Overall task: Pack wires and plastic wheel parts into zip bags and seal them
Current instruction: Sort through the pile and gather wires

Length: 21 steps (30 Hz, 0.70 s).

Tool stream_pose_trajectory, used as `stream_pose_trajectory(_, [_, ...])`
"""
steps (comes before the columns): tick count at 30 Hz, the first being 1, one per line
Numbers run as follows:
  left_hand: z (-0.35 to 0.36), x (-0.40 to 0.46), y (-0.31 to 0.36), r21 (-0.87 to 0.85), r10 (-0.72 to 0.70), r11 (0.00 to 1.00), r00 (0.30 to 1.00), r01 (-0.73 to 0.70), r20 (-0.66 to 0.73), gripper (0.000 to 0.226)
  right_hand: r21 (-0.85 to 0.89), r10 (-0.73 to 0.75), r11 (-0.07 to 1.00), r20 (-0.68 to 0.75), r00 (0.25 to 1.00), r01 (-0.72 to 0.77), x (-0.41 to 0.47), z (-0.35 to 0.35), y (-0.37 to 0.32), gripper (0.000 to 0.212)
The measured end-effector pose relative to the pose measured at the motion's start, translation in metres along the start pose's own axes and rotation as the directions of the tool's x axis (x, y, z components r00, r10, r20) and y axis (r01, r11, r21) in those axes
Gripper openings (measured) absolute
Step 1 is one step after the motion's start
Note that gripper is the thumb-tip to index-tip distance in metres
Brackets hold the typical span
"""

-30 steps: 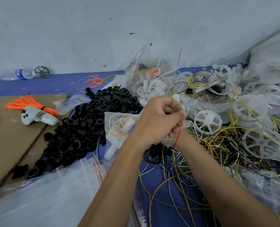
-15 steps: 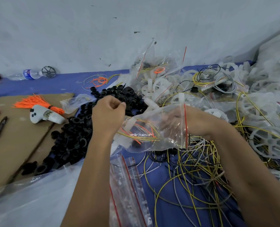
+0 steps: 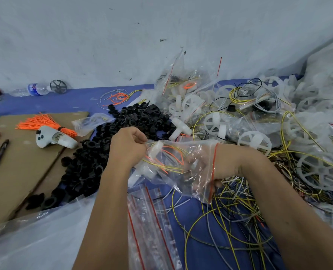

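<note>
Left hand (image 3: 129, 148), fingers curled, is seen pinching the closed end of a clear plastic zip bag with a red seal strip (image 3: 181, 164), which is held in the air between the two forearms. Right hand (image 3: 197, 169) is pushed inside the bag through its mouth, past the red strip at the wrist; through the crumpled film its fingers appear bent, but whether anything is grasped cannot be told. Orange and yellow wires (image 3: 167, 158) and a white plastic wheel part (image 3: 142, 169) are visible inside the bag, toward the left hand.

The step in hand is judged to be the seating of the contents. It is best done with the bag's far end kept taut by the left hand, so that the wires are pressed down flat and clear of the seal track before the right hand is drawn out.

Both forearms are extended forward, the left wrist flexed downward, the right wrist level. Loose yellow, grey and black wires (image 3: 230, 217) lie below the right forearm; empty red-striped zip bags (image 3: 152, 221) lie below the left.
</note>
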<state>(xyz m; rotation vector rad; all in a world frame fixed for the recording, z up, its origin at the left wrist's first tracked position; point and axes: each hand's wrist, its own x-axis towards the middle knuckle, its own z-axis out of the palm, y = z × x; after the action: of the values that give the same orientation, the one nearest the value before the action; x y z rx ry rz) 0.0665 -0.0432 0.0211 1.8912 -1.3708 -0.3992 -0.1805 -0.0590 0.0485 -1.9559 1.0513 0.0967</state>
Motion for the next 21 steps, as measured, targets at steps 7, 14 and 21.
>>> stream_pose_trajectory(7, [0.000, 0.000, 0.000, 0.030, -0.008, 1.000, 0.999, 0.009, -0.035, 0.032, 0.672, -0.193, 0.648, -0.312, 0.930, 0.360, 0.020, -0.002, 0.006, 0.025])
stream_pose_trajectory(14, [0.017, -0.023, 0.072, -0.226, 0.227, 0.940, 0.963, -0.256, -0.147, 0.049, 0.667, -0.185, 0.632, -0.364, 0.913, 0.395, 0.032, 0.005, 0.001, 0.022])
stream_pose_trajectory(21, [0.054, -0.060, 0.112, 0.109, 0.345, 0.930, 0.936, -0.351, 0.069, 0.026, 0.723, 0.033, 0.460, -0.594, 0.804, 0.516, 0.051, 0.028, 0.012, 0.051])
